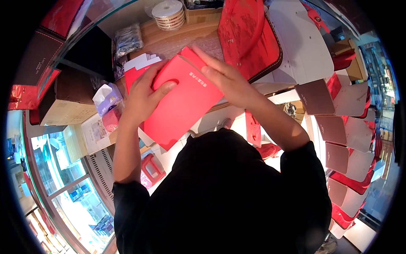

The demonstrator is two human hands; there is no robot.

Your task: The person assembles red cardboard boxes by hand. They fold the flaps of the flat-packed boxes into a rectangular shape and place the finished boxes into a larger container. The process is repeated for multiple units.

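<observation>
A flat red cardboard box (182,106) with small pale print near its far end is held tilted in front of me, over the table's near edge. My left hand (144,93) grips its left side, with the thumb lying across the top face and the other fingers mostly hidden. At the far right corner, my right hand (226,82) presses along the narrow end face, its fingers fairly straight. White cards or folded papers (143,62) lie just beyond my left hand, beside another red piece.
Rolls of ribbon (168,15) stand at the back of the wooden table (194,40). A red decorated case with a white lid (292,46) leans at the right. Cardboard box (69,101) and purple tissue pack (106,98) sit left. Several open cases (334,131) are stacked along the right.
</observation>
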